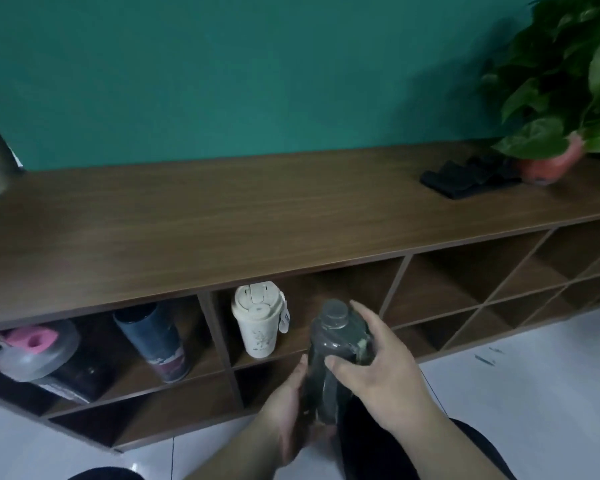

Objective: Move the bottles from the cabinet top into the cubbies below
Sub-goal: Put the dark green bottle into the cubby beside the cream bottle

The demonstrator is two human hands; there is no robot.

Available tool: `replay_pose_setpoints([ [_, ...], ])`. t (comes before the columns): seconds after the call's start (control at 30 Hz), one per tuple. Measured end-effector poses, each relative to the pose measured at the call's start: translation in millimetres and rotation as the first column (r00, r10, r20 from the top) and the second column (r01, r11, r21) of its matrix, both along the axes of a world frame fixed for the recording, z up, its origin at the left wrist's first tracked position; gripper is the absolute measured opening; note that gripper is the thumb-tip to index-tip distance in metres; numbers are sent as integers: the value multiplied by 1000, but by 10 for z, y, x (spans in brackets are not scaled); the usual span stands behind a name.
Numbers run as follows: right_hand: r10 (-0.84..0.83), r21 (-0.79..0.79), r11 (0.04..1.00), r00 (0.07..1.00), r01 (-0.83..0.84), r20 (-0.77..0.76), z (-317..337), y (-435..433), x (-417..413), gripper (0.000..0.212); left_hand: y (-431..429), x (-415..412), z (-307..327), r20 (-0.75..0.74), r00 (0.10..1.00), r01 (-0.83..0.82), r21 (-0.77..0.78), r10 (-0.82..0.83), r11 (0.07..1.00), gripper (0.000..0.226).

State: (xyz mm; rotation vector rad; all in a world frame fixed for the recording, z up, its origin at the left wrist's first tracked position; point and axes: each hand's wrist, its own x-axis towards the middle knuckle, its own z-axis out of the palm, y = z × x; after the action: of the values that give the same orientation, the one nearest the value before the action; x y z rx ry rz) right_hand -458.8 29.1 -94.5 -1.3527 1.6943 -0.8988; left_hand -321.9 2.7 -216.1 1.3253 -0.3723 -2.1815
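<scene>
Bottle: I am holding the grey bottle (333,341) upright, just before the cubby (343,285).
Fingers: right hand (378,368) curling round its shoulder; left hand (288,403) gripping its base.
Risk: maybe bumping the cup (257,323) left of my fingers.

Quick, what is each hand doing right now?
Left hand: holds the grey bottle at its bottom.
Right hand: grips the same bottle near its top.
</scene>
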Motion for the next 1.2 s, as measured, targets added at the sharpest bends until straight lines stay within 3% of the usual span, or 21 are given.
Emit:
replay_pose_setpoints([
  [0.07, -17, -22, 1000, 996, 15, -82, -54, -152, -12, 79, -116, -86, -29, 82, 996, -28, 13, 27, 1000, 66],
  [0.17, -38, -28, 999, 989, 34, -141, -155, -359, -33, 72, -272, -225, -222, 13, 984, -175, 104, 175, 979, 51],
  [0.27, -102, 2, 995, 991, 103, -89, -256, -546, -72, 69, -401, -314, -364, -77, 947, -294, 190, 312, 937, 45],
  [0.37, -127, 9, 992, 989, 128, -81, -317, -714, -87, 76, -537, -352, -398, -89, 914, -369, 223, 396, 902, 56],
  [0.6, -194, -5, 981, 980, 194, -52, -380, -999, -81, 67, -773, -475, -339, -72, 888, -425, 247, 454, 871, 71],
  [0.8, -193, -24, 981, 981, 192, -31, -439, -1131, -124, 60, -906, -542, -399, -146, 870, -425, 260, 470, 867, 66],
  [1.07, -205, -29, 978, 978, 204, -23, -526, -1197, -125, 58, -988, -520, -499, -209, 839, -433, 302, 502, 849, 92],
  [1.2, -185, -22, 983, 982, 184, -36, -570, -1223, -104, 57, -1042, -542, -539, -277, 812, -441, 286, 514, 851, 89],
])
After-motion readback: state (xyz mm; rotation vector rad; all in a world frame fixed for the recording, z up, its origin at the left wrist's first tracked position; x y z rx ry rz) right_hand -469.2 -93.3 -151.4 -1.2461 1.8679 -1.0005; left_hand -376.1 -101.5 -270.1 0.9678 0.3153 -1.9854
